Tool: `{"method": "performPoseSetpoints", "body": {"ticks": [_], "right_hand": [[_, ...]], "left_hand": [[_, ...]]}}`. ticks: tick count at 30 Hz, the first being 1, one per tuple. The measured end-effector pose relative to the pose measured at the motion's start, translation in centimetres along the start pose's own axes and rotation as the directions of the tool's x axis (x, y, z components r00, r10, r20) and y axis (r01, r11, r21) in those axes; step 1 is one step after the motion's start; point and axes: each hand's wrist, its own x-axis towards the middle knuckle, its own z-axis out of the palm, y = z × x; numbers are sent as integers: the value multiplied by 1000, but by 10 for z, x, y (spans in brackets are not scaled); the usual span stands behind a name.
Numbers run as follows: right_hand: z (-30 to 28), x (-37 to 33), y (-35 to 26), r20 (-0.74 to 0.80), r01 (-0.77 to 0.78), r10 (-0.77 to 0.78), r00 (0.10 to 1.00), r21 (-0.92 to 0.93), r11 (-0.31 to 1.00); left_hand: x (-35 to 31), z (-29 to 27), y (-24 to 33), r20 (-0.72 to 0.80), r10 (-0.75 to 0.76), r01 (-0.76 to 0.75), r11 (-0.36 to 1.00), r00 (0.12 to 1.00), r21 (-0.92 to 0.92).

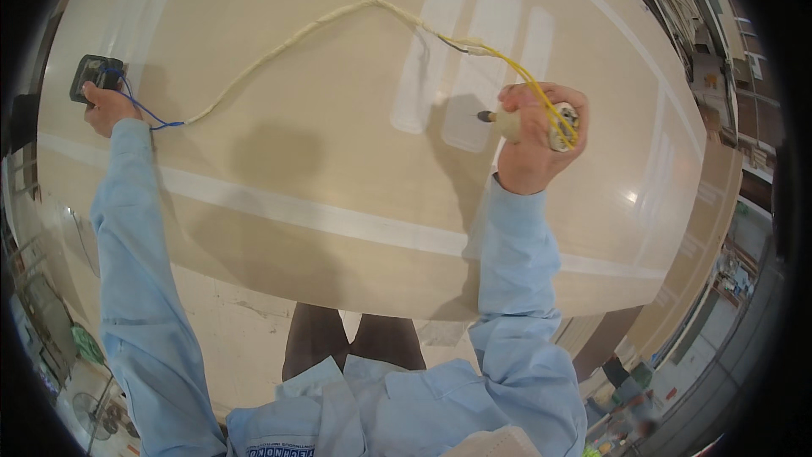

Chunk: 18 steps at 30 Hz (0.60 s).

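My left hand point(108, 112) grips a small black box-shaped device point(95, 76) at the far left, near the board's edge. Thin blue wires point(150, 114) come out of that device and join a cream-wrapped cable point(279, 49). The cable arcs across the board to yellow wires point(507, 62) on the right. These wires run into the back end of a cream handheld tool with a dark pointed tip point(485, 117). The fingers of my right hand point(534, 137) are wrapped around the tool's body, and its tip points left. The tool's exact kind is unclear.
Beneath both hands spreads a large beige board point(381, 195) with white stripes and patches. Stacked panels point(651, 0) line the far right. A fan point(91, 410) stands on the floor at lower left, and assorted clutter lies at lower right.
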Motion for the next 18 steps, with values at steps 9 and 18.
{"method": "performPoseSetpoints", "body": {"ticks": [9,18], "right_hand": [[-18,4,11,-14,-46,45,999,-47,998],[-6,15,6,-46,47,-46,998,33,998]], "left_hand": [[-4,0,4,16,-10,10,1000,1000,-24],[-6,1,1,-70,2,7,992,998,130]]}}
